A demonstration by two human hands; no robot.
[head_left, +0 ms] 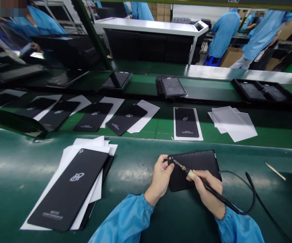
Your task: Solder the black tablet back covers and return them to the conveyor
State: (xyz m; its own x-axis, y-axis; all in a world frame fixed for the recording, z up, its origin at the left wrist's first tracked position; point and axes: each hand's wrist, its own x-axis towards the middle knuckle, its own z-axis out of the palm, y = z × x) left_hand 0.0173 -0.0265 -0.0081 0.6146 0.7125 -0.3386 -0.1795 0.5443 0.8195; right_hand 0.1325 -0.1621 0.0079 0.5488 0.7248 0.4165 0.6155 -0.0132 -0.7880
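Note:
Right in front of me a black tablet back cover (186, 179) lies with its inner side up on the green bench. The fingers of my left hand (161, 177) pinch its upper left corner, by the small camera opening. A soldering iron (190, 172) is in my right hand (210, 192), gripped like a pen. Its metal tip reaches that same corner, close to my left thumb; whether it touches the cover I cannot tell. From the iron's rear a black cable curves away to the right.
At left, black tablet covers (67, 189) are stacked with white sheets between. A pale stick (275, 171) lies at right. Beyond the bench edge, a green conveyor (161, 123) carries covers on paper and translucent sheets (233, 122). Tablets (172, 87) and a black tray (264, 91) sit behind; people in blue work farther off.

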